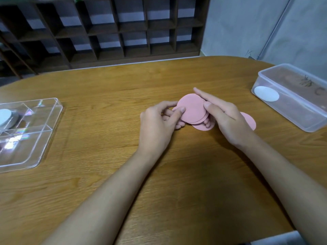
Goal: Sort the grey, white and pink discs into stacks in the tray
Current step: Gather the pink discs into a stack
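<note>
A small pile of pink discs (192,108) is held between both hands over the middle of the table. My left hand (159,124) pinches its left edge, thumb on top and fingers beneath. My right hand (228,119) holds the right edge, thumb on top and index finger stretched along the far rim. Two more pink discs lie on the wood, one (203,127) under the pile and one (251,121) behind my right hand. The clear divided tray (44,138) at the left holds a white disc (4,116) on top of a grey stack (15,119).
A translucent plastic box (300,110) stands at the right with one white disc (266,93) inside. The wooden table (159,174) has a rounded far edge. Dark cubby shelves (106,32) stand behind it.
</note>
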